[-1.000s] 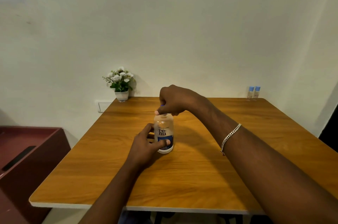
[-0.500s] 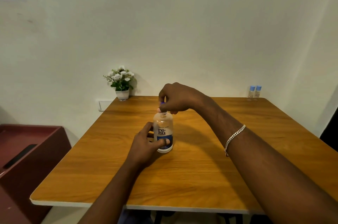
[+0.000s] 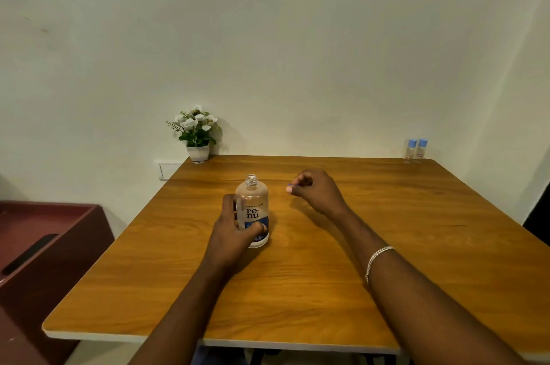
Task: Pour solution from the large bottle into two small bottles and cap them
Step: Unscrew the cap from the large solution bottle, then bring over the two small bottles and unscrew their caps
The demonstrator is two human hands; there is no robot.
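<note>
The large clear bottle [image 3: 252, 204] with a blue and white label stands upright near the middle of the wooden table [image 3: 297, 290]; its threaded neck is uncovered. My left hand [image 3: 235, 230] grips its lower body from the left. My right hand [image 3: 315, 190] hovers just right of the bottle, low over the table, fingers closed around the blue cap [image 3: 289, 185], of which only a sliver shows. Two small bottles [image 3: 415, 151] with blue caps stand side by side at the far right corner, against the wall.
A small white pot of white flowers [image 3: 196, 132] sits at the table's far left corner. A dark red cabinet [image 3: 44, 245] stands to the left of the table. The wall runs close behind and to the right.
My right hand has lifted off the top of the large bottle and moved right with the cap, leaving the neck uncovered. The left hand keeps its hold.
</note>
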